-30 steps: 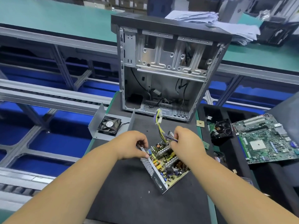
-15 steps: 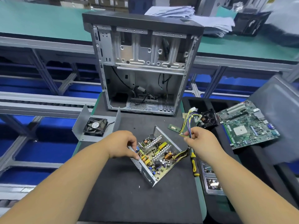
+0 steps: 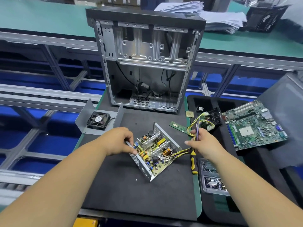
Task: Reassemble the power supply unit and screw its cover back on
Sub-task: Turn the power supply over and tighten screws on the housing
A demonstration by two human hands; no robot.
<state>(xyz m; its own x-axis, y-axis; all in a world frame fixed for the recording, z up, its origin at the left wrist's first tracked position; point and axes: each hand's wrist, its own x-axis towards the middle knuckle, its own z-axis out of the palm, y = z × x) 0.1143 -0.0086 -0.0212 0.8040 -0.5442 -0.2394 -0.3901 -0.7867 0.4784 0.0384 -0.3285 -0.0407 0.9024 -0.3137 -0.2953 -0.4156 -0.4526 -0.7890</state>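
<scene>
Nearest me, one open power supply unit (image 3: 155, 153) sits tilted on the black mat (image 3: 131, 194), its circuit board bare and no cover on it. My left hand (image 3: 119, 141) pinches the unit's near-left metal wall between thumb and curled fingers. My right hand (image 3: 203, 145), just right of the unit, curls round one bundle of yellow and purple cables (image 3: 196, 126) that runs from the unit's right side up through my fist to white plugs.

One yellow-and-black screwdriver (image 3: 193, 163) lies just right of the unit, under my right wrist. One memory stick (image 3: 177, 126) lies beyond the unit's right corner, and one small chip (image 3: 189, 114) a little farther. Left of the unit and beyond it rests one grey cover (image 3: 85, 118) carrying one black fan (image 3: 98, 120). Well right of the unit lies one green motherboard (image 3: 254, 126). Farthest behind the unit stands one empty computer case (image 3: 146, 63), open side toward me.

Compared with a second ago, my right hand has carried the cable bundle from directly above the circuit board out to the right of the unit, uncovering the screwdriver; my left hand's grip is unchanged.
</scene>
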